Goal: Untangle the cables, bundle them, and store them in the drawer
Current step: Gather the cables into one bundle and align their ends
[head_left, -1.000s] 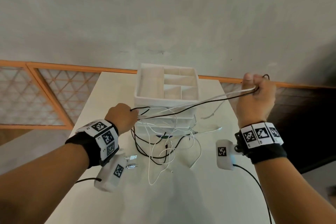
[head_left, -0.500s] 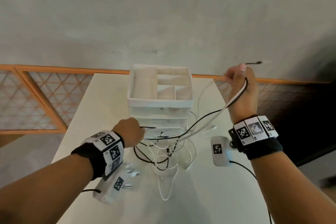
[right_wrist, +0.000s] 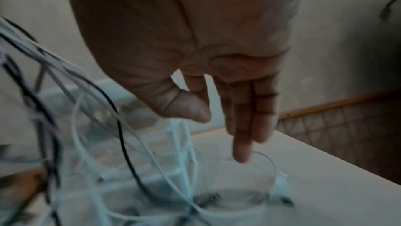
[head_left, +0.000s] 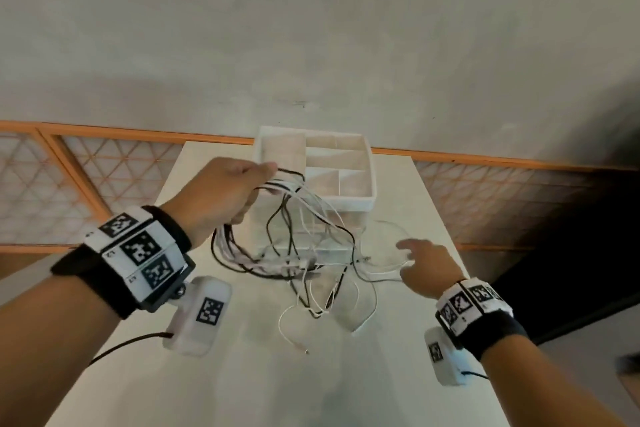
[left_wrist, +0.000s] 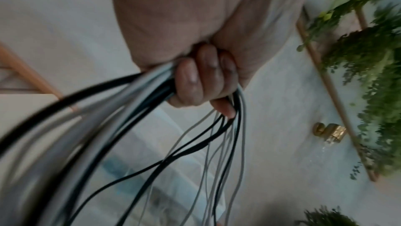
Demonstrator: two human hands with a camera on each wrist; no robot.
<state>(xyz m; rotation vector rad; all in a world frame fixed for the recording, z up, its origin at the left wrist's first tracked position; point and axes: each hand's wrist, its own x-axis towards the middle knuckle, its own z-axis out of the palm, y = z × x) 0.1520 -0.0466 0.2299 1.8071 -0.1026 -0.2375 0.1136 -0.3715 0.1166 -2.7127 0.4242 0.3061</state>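
Left hand (head_left: 221, 194), centre-left of the head view, raised above the surface (head_left: 277, 374) and clenched round a bunch of thin, round-sectioned cables (head_left: 294, 243), black and white mixed. In the left wrist view, fingers (left_wrist: 190, 82) curled tight over the strands, smooth black and pale grey-white sheaths fanning out below the fist in long loose arcs; blurred towards the lower left of that frame. From the fist, cables hanging down in slack loops in front of the drawer unit (head_left: 346, 198), ending in a knotted heap at mid-frame on the surface, with small plug ends among the tangle and one white cable (head_left: 294, 333) trailing towards the lower centre.

Right hand (head_left: 426, 267), centre-right of the head view, low over the surface, fingers straight and spread, gripping nothing. In the right wrist view, fingertips (right_wrist: 240, 154) pointing down at a curved loop of white cable lying flat; contact with it impossible to judge through the blur.

Drawer unit: white plastic, boxy, with an open tray on top split by thin partitions into rectangular compartments, stacked translucent drawers below, standing at the far end of the surface. Surface pale, matte, smooth. Behind, a rough grey plaster wall above an orange-framed lattice panel (head_left: 104, 177).
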